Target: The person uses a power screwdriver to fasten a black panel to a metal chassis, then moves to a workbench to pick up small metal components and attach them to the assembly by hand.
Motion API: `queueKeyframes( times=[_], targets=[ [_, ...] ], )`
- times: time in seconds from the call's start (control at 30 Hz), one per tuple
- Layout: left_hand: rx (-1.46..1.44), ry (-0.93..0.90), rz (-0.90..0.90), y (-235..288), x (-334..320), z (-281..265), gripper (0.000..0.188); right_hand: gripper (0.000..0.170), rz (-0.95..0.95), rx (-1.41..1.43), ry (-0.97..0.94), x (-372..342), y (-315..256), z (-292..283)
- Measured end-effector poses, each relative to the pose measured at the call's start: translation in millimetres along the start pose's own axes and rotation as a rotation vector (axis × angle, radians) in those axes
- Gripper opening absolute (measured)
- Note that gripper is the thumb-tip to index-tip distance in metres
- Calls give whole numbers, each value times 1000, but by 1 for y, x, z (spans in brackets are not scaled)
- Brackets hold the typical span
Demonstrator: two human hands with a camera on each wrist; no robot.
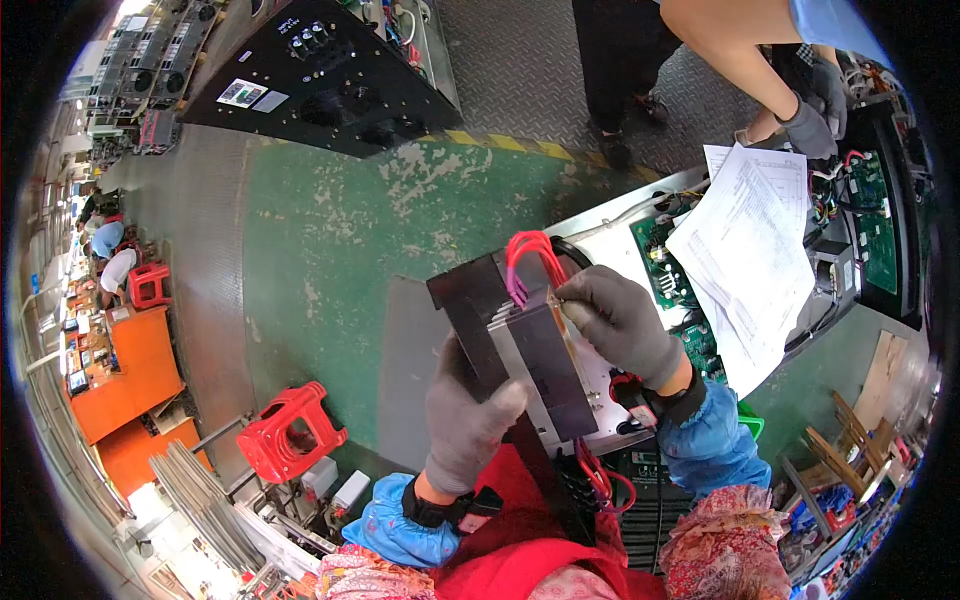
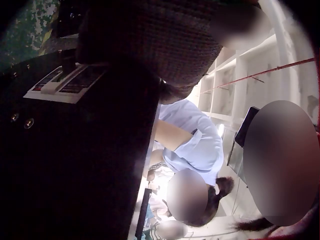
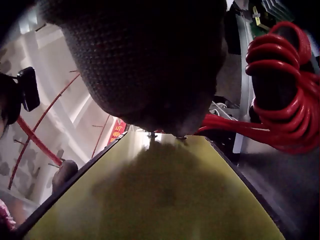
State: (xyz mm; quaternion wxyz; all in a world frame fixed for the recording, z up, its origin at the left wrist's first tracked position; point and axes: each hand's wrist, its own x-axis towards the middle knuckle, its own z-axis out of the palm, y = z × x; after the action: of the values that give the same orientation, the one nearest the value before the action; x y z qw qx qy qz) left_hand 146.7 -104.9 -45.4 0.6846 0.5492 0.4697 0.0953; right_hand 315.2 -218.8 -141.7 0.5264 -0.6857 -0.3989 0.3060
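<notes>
A dark metal module point(image 1: 545, 365) with silver fins and a yellowish flat side point(image 3: 165, 200) stands in front of me, in a black metal case point(image 1: 465, 300). My left hand point(image 1: 465, 425), in a grey glove, grips the black case, its thumb lying toward the module. Gloved too, my right hand point(image 1: 620, 325) has thumb and fingers bent at the module's far end, pinching at a small screw point(image 3: 151, 135); the glove partly hides the fingertips. Red wires point(image 1: 535, 255) loop up beside that end. More red wires point(image 1: 600, 480) hang at the near end.
Paper sheets point(image 1: 745, 260) lie over an open chassis with green circuit boards point(image 1: 875, 225) on the right. Another person's gloved hands point(image 1: 815, 120) work at its far end. A black cabinet point(image 1: 320, 85) stands at upper left, a red stool point(image 1: 290, 430) at lower left.
</notes>
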Motion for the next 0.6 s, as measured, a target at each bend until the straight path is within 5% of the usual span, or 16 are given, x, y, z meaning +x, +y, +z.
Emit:
queueKeyframes(
  times=[0.1,0.47,0.6],
  targets=[
    [29,-35,45,5,-3,-1,67,16,-48,-43,12,2,-2,-1],
    [-123,-145,12,-2,2,-8,79,20,300,-14,-73,3,-9,1],
    [-96,-55,-30,9,0,-1,74,21,322,99,1,5,-13,3]
  ],
)
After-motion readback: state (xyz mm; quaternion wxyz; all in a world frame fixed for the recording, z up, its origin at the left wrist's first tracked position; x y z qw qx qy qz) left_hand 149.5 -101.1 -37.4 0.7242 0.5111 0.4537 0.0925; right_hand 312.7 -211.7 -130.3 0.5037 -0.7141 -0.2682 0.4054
